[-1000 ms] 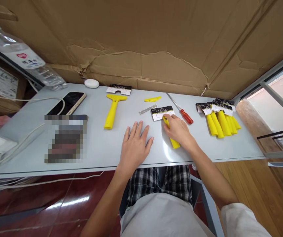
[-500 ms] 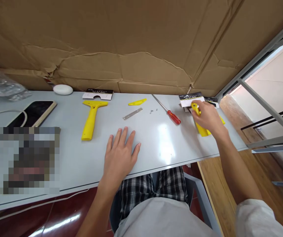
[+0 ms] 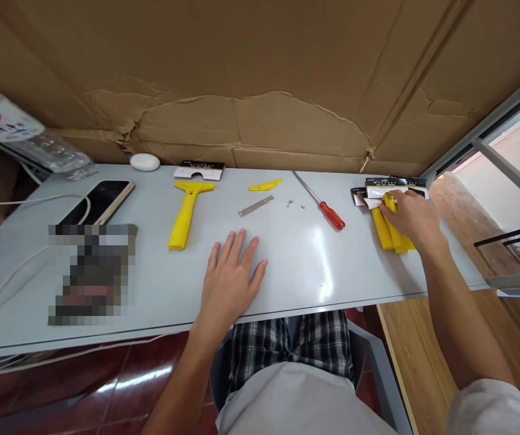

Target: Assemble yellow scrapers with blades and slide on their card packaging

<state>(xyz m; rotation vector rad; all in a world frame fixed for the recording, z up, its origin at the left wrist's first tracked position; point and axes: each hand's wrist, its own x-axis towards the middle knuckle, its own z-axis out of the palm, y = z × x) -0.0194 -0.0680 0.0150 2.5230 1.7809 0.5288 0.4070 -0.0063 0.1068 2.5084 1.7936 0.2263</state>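
My left hand [image 3: 231, 278] rests flat and open on the pale grey table [image 3: 296, 266], touching nothing else. My right hand [image 3: 409, 217] grips a carded yellow scraper handle [image 3: 389, 204] on top of a pile of similar packaged yellow scrapers [image 3: 389, 232] at the right. Farther left lie a red-handled screwdriver [image 3: 331, 214], tiny screws [image 3: 295, 204], a steel blade [image 3: 256, 206] and a yellow blade cover [image 3: 265, 185]. A yellow T-shaped scraper [image 3: 185, 211] lies beyond my left hand, with a white and black card [image 3: 199, 172] behind it.
A smartphone [image 3: 101, 202] and a pixelated flat item [image 3: 90, 275] lie at the left, with a white cable [image 3: 24, 260]. A white oval object [image 3: 144, 162] sits at the back. Cardboard [image 3: 251, 78] lines the wall behind the table; a metal frame [image 3: 505, 139] stands right.
My right hand has carried the carded yellow scraper rightward from beside the screwdriver onto the pile. Tiny screws now show on the table. My left hand stays flat, and the view has shifted slightly.
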